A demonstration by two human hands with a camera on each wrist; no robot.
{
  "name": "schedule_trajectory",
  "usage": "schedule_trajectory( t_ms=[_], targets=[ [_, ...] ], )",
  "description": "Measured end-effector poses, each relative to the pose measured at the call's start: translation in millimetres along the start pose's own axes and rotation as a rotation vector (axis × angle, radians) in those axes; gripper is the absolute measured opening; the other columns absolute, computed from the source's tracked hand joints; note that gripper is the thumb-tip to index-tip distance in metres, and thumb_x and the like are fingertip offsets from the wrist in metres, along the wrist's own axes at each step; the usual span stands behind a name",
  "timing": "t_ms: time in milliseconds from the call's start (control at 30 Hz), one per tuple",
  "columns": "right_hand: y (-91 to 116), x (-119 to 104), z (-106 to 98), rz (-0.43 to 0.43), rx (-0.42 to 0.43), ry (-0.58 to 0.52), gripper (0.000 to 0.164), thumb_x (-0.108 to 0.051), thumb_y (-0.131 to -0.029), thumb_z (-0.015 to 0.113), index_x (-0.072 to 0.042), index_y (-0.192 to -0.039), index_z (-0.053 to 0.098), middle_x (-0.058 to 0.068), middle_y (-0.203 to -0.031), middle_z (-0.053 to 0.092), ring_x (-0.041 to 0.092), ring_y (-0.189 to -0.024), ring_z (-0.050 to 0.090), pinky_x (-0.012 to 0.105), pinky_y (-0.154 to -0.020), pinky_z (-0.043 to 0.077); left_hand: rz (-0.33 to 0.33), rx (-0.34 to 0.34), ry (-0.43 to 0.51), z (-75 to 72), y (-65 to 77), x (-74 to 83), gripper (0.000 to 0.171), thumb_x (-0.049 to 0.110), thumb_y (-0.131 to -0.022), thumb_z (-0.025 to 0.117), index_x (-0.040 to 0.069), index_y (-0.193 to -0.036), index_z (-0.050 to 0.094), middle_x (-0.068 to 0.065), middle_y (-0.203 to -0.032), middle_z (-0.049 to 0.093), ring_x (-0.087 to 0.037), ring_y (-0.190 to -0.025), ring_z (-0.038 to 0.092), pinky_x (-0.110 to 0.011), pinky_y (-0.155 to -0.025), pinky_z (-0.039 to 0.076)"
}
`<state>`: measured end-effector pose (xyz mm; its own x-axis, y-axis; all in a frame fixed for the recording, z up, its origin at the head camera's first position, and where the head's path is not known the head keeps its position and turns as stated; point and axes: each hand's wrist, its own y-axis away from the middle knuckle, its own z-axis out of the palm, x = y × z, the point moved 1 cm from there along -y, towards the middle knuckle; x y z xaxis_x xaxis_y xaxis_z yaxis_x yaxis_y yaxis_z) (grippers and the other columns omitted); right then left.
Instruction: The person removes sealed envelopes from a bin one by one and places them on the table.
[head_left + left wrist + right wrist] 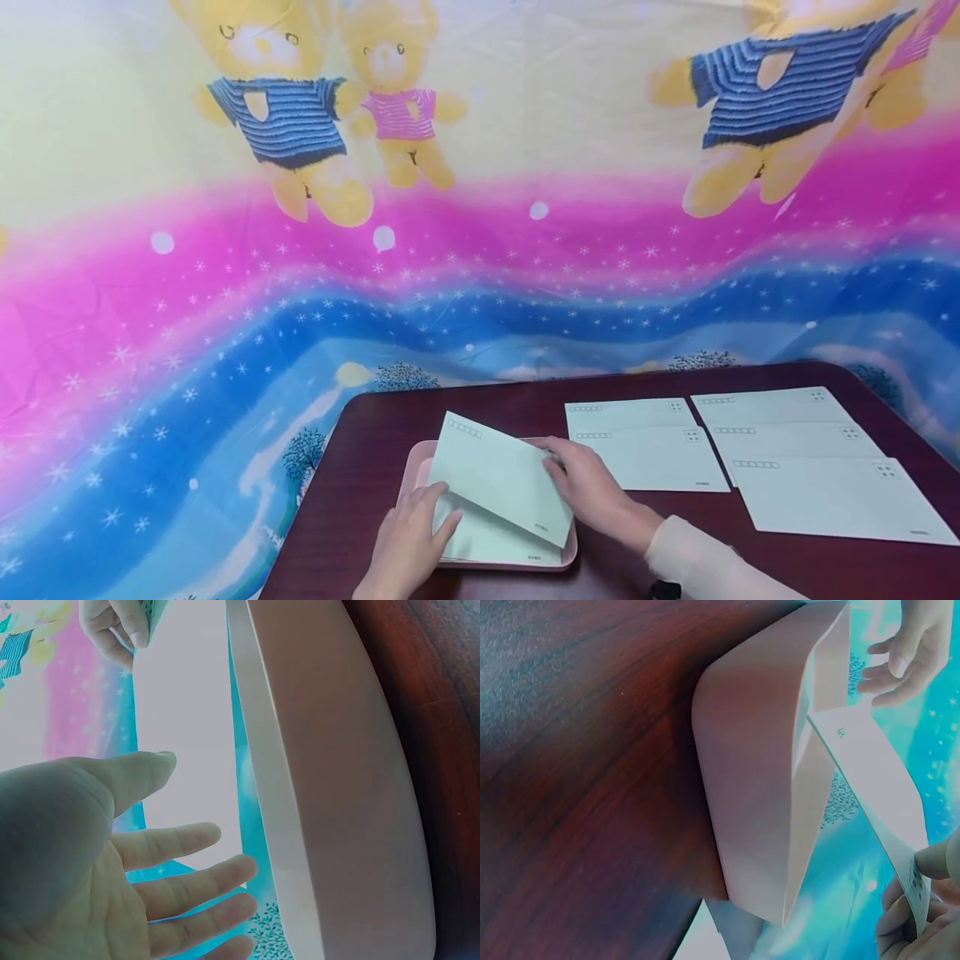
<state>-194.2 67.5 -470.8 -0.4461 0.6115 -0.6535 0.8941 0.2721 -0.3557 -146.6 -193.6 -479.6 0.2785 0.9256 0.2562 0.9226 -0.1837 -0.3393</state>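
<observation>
My right hand (596, 485) pinches a white envelope (501, 477) by its right edge, thumb on one face and curled fingers behind, as the right wrist view shows. The envelope is tilted above a pink tray (417, 467), its printed side with small postcode boxes facing up. Beneath it, at least one more envelope (487, 537) lies in the tray. At the tray's left side is my left hand (408, 533). In the left wrist view its fingers (199, 889) are spread and relaxed, gripping nothing; whether they touch the envelope I cannot tell.
On the dark wooden table (367, 433), two overlapping envelopes (645, 458) lie right of the tray. Farther right is a column of three overlapping envelopes (840, 500). A patterned cloth (480, 208) with teddy bears hangs behind the table.
</observation>
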Motion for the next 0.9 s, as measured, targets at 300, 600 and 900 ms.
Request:
schedule_trajectory(
  t_ms=[300, 600, 900],
  targets=[
    [3.5, 1.0, -13.6, 0.062, 0.010, -0.015, 0.032, -0.008, -0.091, 0.057, -0.019, -0.120, 0.064, -0.004, -0.111, 0.066, 0.007, -0.093, 0.062, 0.027, -0.071, 0.051, 0.007, -0.001, -0.002, -2.2, -1.6, 3.1, 0.040, 0.039, -0.086, 0.062, 0.013, -0.116, 0.063, -0.002, -0.112, 0.065, -0.022, -0.103, 0.060, -0.046, -0.075, 0.049],
    [5.8, 2.5, -27.1, 0.094, 0.049, 0.012, 0.027, -0.009, -0.089, 0.059, -0.014, -0.115, 0.065, -0.002, -0.108, 0.067, 0.012, -0.096, 0.062, 0.033, -0.078, 0.050, 0.017, -0.009, 0.010, -6.5, -2.2, 8.8, 0.042, 0.039, -0.086, 0.060, 0.014, -0.120, 0.062, -0.001, -0.113, 0.065, -0.021, -0.104, 0.059, -0.045, -0.080, 0.048],
    [11.4, 8.4, -44.8, 0.083, 0.069, 0.011, 0.027, -0.010, -0.090, 0.058, -0.016, -0.115, 0.065, -0.001, -0.107, 0.068, 0.011, -0.093, 0.063, 0.033, -0.075, 0.051, 0.052, -0.011, 0.018, -8.6, -3.2, 15.8, 0.043, 0.038, -0.087, 0.061, 0.011, -0.119, 0.061, -0.002, -0.114, 0.065, -0.021, -0.105, 0.058, -0.042, -0.087, 0.047]
  ],
)
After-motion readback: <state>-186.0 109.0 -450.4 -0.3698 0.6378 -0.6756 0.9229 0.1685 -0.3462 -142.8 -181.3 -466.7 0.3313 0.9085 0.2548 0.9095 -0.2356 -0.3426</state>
